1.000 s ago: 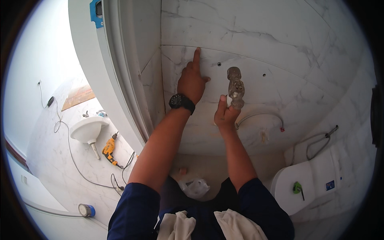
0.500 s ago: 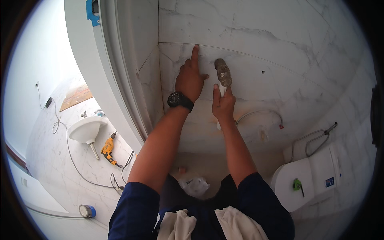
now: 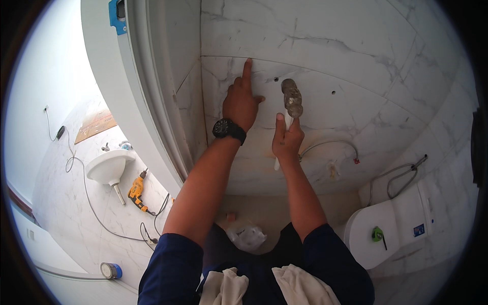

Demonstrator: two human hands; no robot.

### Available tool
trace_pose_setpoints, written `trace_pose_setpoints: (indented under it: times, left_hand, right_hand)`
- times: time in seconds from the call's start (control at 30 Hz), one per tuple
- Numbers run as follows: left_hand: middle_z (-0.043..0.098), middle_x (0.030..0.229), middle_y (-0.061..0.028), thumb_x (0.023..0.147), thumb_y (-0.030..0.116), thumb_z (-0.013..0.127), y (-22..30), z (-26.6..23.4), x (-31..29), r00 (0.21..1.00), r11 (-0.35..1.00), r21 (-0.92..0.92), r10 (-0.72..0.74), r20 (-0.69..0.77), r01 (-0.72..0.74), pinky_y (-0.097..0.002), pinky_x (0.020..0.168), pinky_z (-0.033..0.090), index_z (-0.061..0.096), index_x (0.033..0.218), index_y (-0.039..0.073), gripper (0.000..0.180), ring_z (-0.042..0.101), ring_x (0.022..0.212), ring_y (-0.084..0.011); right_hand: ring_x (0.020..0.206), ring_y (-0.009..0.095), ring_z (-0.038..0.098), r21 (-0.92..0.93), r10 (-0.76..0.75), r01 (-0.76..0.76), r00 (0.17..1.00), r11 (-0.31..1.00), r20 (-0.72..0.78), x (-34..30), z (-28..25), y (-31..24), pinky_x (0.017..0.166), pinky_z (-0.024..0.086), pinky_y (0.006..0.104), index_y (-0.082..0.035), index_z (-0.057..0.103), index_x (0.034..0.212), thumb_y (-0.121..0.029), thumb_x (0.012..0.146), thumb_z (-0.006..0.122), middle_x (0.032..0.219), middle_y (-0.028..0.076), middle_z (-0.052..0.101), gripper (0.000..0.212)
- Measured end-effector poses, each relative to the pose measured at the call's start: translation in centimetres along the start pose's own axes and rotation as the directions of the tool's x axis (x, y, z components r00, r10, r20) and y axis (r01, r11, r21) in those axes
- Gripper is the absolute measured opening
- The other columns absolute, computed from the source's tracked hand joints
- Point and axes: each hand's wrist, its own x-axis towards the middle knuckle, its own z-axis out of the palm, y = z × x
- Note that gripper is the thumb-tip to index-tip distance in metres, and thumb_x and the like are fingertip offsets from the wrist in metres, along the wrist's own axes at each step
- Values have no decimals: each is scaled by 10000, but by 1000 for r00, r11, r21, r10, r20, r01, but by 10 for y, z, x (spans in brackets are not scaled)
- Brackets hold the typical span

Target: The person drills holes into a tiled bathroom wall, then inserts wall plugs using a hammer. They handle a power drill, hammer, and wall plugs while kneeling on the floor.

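With its index finger stretched up to a tile joint, my left hand (image 3: pixel 241 104) rests against the marbled tile wall (image 3: pixel 325 40); the thumb sticks out and the other fingers look curled. It holds nothing that I can see. To its right, my right hand (image 3: pixel 287 140) grips the pale handle of a hammer (image 3: pixel 292 98), thumb along the handle. The worn metal head points upward, close in front of the wall. Just left of the hammer head, a small dark hole (image 3: pixel 276 79) shows in the tile, and a second hole (image 3: pixel 333 92) lies farther right.
A flexible hose (image 3: pixel 333 142) sticks out below the hammer. At right stands a toilet (image 3: pixel 373 229) with a green tape measure (image 3: pixel 376 234) on its lid. Beyond the door frame (image 3: pixel 152 91) are a washbasin (image 3: pixel 108 165), a yellow drill (image 3: pixel 137 190) and a can (image 3: pixel 111 270). A plastic bag (image 3: pixel 246 238) lies below.
My right hand has moved slightly down and right with the hammer, and the hole beside its head has come into view. My left hand has stayed in place.
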Motion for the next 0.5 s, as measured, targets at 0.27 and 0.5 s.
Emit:
trace_pose_setpoints:
  times: [0.27, 0.5]
  left_hand:
    - [626, 1214, -230, 788, 129, 857, 0, 2, -1, 1000, 1000, -13, -14, 13, 15, -458, 885, 553, 134, 1646, 152, 1122, 646, 1077, -390]
    - [615, 1272, -241, 796, 122, 846, 3, -1, 1, 999, 1000, -8, -29, 24, 30, -474, 934, 542, 125, 1647, 152, 1115, 630, 1142, -406]
  right_hand:
    - [616, 230, 678, -50, 23, -18, 994, 999, 104, 8, 1, 1, 589, 513, 350, 19, 584, 943, -252, 1033, 640, 688, 123, 653, 291]
    - [594, 195, 645, 82, -2, -2, 998, 997, 60, -6, -3, -4, 574, 499, 345, 8, 584, 956, -268, 1032, 645, 682, 112, 646, 293]
